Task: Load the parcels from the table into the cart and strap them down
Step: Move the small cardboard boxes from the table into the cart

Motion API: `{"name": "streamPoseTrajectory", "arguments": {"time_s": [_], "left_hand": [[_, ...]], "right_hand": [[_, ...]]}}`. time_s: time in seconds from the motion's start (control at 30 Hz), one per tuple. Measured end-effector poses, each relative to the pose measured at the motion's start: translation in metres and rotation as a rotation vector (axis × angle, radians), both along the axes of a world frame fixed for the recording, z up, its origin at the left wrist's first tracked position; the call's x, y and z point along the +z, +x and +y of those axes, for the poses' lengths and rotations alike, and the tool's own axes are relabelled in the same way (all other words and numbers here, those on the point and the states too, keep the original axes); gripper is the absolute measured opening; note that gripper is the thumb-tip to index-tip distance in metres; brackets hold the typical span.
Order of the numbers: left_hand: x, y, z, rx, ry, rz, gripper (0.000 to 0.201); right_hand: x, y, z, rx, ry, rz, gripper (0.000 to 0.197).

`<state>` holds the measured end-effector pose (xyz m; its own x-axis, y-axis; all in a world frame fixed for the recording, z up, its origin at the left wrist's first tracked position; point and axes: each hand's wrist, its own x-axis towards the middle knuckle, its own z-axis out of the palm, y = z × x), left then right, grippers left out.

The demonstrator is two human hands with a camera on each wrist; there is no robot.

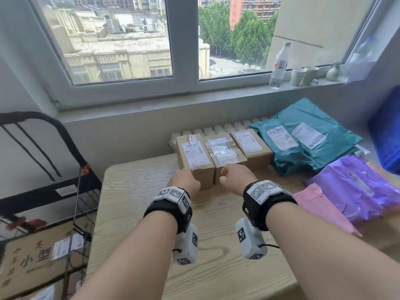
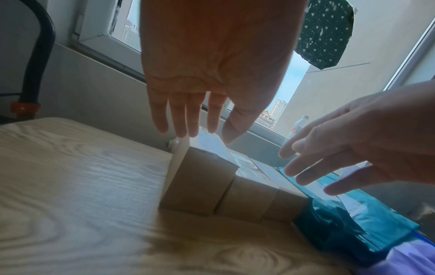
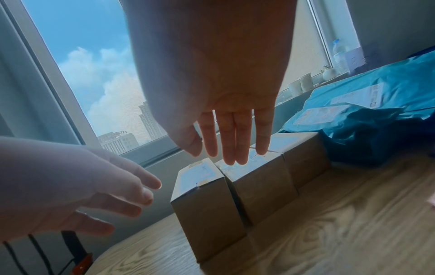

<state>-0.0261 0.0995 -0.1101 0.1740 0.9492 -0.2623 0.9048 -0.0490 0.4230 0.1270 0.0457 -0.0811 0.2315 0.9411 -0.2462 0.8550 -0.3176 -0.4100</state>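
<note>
Both grips are spread with fingers straight and hold nothing: the left hand (image 1: 186, 179) reaches toward the near left corner of the leftmost cardboard box (image 1: 194, 158), its fingertips (image 2: 181, 128) just above the box's upper edge in the left wrist view, though whether they touch it cannot be told; the right hand (image 1: 234, 177) hovers over the near end of the middle cardboard box (image 1: 224, 153), its fingers (image 3: 231, 141) extended above the taped top. Under the forearms lies the pale wood-grain bench (image 1: 140, 191). Three cardboard boxes stand side by side on it, touching, the third box (image 1: 251, 146) on the right, each bearing a shipping label on top. Nearer on the right lie a pink mailer bag (image 1: 320, 208) and a purple mailer bag (image 1: 355, 182), with two teal mailer bags (image 1: 303, 144) behind them, just beside the third box. Left of the bench stands the black wire cart (image 1: 82, 191) with its curved handle, a large labelled carton (image 1: 32, 260) inside it. Behind the boxes runs a white radiator (image 1: 216, 127), and on the windowsill stand a plastic bottle (image 1: 279, 66), two paper cups (image 1: 303, 75) and a small white vase (image 1: 333, 72).
</note>
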Motion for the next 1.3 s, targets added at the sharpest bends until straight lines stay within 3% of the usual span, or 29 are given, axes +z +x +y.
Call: {"name": "streamPoseTrajectory", "arguments": {"time_s": [0.23,0.47,0.57,0.67,0.77,0.9,1.03,1.17,1.3], "left_hand": [[-0.003,0.013,0.077,0.076,0.051,-0.048,0.05],[-0.024,0.016,0.137,0.195,-0.048,-0.111,0.046],[-0.039,0.019,0.15,0.251,-0.105,-0.177,0.053],[-0.057,0.022,0.155,0.293,-0.192,-0.231,0.059],[-0.072,0.024,0.157,0.338,-0.259,-0.319,0.065],[-0.079,0.019,0.154,0.361,-0.303,-0.381,0.074],[-0.074,0.006,0.148,0.35,-0.315,-0.412,0.066],[-0.07,-0.014,0.135,0.41,-0.331,-0.44,0.094],[-0.05,-0.034,0.105,0.468,-0.285,-0.437,0.091]], "right_hand": [[-0.005,0.008,0.076,0.046,-0.028,-0.069,0.028],[-0.027,0.006,0.14,0.022,-0.071,-0.034,0.04],[-0.04,0.005,0.155,0.002,-0.07,0.021,0.03],[-0.052,0.005,0.16,-0.028,-0.065,0.104,0.009],[-0.061,0.006,0.16,-0.059,-0.079,0.18,0.025],[-0.064,0.004,0.157,-0.058,-0.106,0.257,0.024],[-0.059,-0.007,0.15,-0.09,-0.094,0.342,0.022],[-0.052,-0.023,0.138,-0.072,-0.061,0.395,0.031],[-0.045,-0.037,0.118,-0.095,-0.015,0.57,0.042]]}}
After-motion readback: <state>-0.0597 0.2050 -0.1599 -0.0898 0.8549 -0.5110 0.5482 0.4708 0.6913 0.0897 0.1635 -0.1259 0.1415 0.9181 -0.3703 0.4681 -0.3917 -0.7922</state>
